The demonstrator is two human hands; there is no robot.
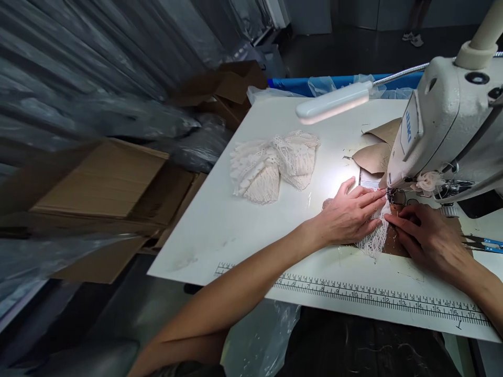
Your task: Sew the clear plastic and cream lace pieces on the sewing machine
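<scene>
A piece of white lace [373, 242] lies beneath the needle area of a white sewing machine [436, 115]. My left hand [351, 213] rests palm down over the lace, fingers stretched out flat with their tips beside the presser foot [393, 195]. From the right, my right hand [426, 233] has its fingers bent together at the lace's right edge; its fingertips touch the edge just in front of the foot. Brown paper or card [394, 243] shows under the lace and between the hands. The needle tip is hidden.
A lace bundle [275, 165] lies on the white table [196, 246]. Brown paper pieces [371, 157] lie behind my hands, blue-handled thread snips [487, 245] at right. A lamp [334, 102] hangs above. Cardboard boxes [102, 178] stand left; a person's feet [412, 39] show behind.
</scene>
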